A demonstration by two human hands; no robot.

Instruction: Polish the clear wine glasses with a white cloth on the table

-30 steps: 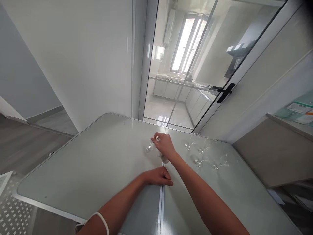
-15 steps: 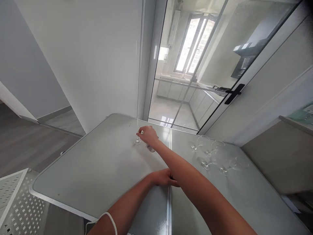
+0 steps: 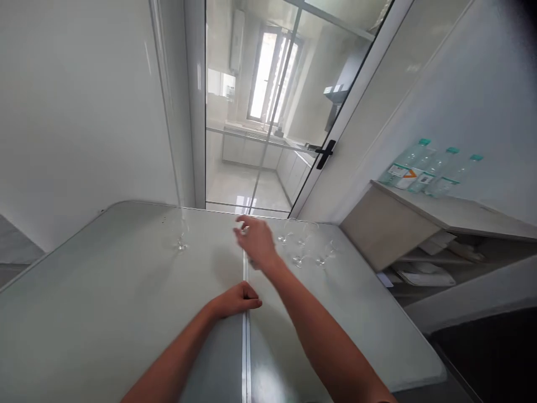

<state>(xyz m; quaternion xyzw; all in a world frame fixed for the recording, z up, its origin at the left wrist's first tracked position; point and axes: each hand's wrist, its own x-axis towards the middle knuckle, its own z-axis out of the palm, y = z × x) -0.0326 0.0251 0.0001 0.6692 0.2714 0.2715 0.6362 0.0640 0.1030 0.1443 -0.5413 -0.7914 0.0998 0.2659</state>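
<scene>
My right hand [image 3: 257,240] is in the air above the table's centre seam, slightly blurred. Its thumb and fingers are apart, and I see nothing held in them. Left of it, one clear stemmed glass [image 3: 180,244] stands by itself on the table. More stemmed glasses, including one [image 3: 297,260] nearest me and another [image 3: 320,261] beside it, stand in a group to the right. They are so transparent that their bowls barely show. My left hand [image 3: 237,299] rests by the seam with curled fingers and nothing visible in it.
The pale table [image 3: 126,313] has a metal-edged seam [image 3: 246,358] down its middle. Behind it are a white wall and a glazed door with a black handle [image 3: 326,154]. On the right, a cabinet [image 3: 369,224] carries several plastic bottles [image 3: 436,170].
My right hand has let go of the lone glass and moved right, away from it. My view has turned right, bringing the cabinet and bottles in. My left hand stays by the seam.
</scene>
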